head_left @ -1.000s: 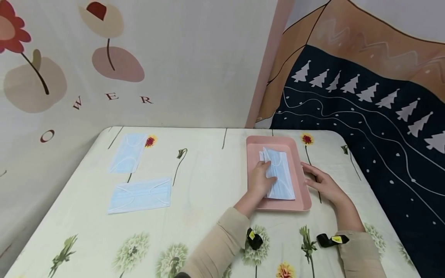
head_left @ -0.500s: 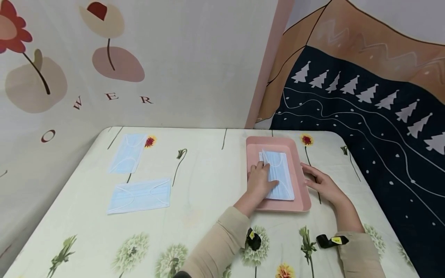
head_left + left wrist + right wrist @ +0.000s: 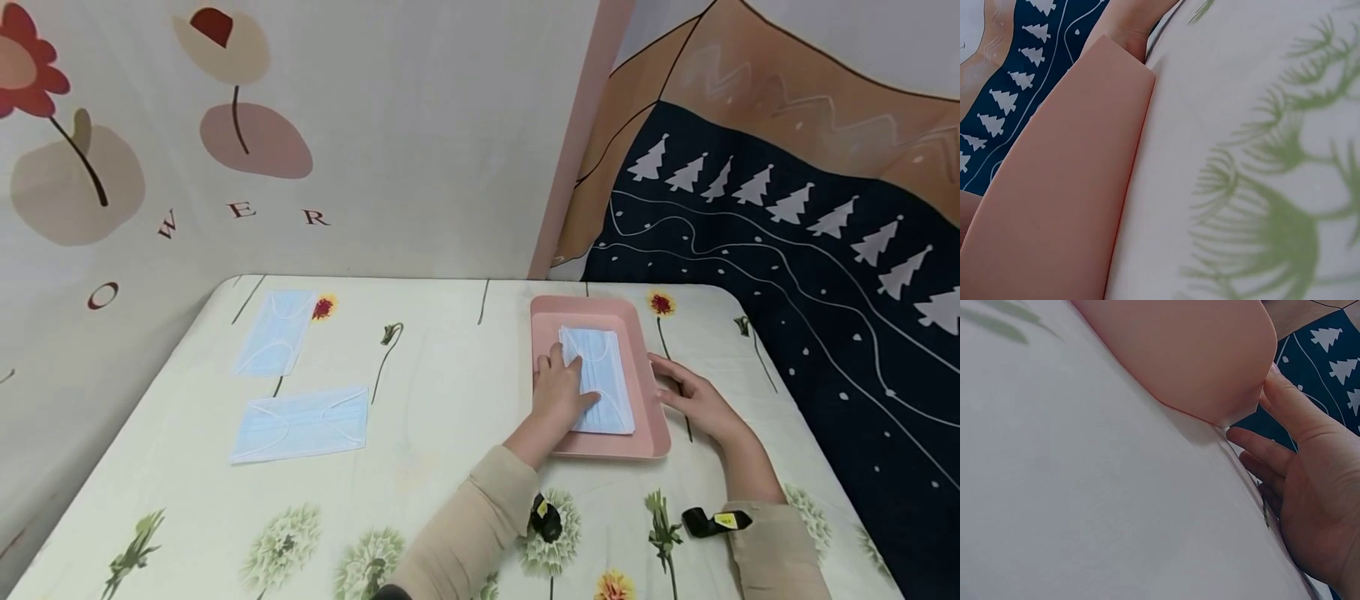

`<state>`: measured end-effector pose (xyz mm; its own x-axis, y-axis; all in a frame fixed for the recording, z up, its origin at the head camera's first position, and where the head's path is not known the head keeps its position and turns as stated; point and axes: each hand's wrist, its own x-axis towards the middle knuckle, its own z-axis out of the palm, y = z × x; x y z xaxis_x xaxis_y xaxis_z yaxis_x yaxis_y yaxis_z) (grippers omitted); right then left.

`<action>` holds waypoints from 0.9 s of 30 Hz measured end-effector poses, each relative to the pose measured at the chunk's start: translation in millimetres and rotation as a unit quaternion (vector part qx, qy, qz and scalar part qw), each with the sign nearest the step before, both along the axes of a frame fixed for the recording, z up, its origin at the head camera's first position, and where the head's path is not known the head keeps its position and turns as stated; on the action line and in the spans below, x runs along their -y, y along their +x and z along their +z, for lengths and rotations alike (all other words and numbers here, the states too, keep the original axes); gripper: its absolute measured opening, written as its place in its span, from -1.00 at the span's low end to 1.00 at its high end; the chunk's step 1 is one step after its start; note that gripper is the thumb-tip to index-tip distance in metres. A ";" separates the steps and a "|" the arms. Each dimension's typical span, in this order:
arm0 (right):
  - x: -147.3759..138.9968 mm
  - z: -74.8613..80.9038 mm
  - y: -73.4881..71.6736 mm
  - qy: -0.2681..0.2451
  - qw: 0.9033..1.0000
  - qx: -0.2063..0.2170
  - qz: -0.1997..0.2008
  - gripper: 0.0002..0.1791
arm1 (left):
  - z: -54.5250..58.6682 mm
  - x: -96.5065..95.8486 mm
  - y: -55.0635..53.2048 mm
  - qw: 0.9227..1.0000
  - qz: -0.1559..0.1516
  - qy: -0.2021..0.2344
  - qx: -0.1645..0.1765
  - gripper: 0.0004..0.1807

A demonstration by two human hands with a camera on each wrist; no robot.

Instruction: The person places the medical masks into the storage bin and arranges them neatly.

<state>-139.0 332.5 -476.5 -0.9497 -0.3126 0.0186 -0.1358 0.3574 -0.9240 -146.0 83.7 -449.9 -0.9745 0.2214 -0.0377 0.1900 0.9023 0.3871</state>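
Note:
A pink tray (image 3: 547, 312) holds a light blue face mask (image 3: 607, 375), which lies lengthwise; white edges show at its border, and I cannot tell how many masks lie there. My left hand (image 3: 557, 392) rests over the mask's left side, fingers spread and thumb lying across it. In the left wrist view the tray's outer wall (image 3: 1072, 181) hides most of that hand. My right hand (image 3: 701, 400) is at the tray's right side, its loosely bent fingers touching the rim. The right wrist view shows thumb and fingertips of the right hand (image 3: 1316, 481) against the tray's corner.
Two more face masks lie flat on the left of the flowered tablecloth: one upright mask (image 3: 277, 332) at the back, one sideways mask (image 3: 302, 423) nearer. A pale printed wall stands behind, and a dark tree-patterned cloth (image 3: 825, 292) hangs at the right.
The top mask's raised upper edge has come down flat onto what lies beneath. My left fingers have spread and shifted slightly left. The right hand and tray stay put.

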 end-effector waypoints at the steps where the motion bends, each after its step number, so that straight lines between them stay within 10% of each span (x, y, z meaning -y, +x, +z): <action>1: -0.2 -0.1 0.2 -0.001 1.000 -0.001 0.001 -0.33 | 0.1 0.4 0.5 1.000 -0.002 0.000 -0.005 -0.24; 27: -0.4 -2.5 -0.6 -0.006 1.000 -0.013 0.007 -0.34 | 35.3 60.9 14.5 0.982 -0.092 0.102 -0.131 -0.42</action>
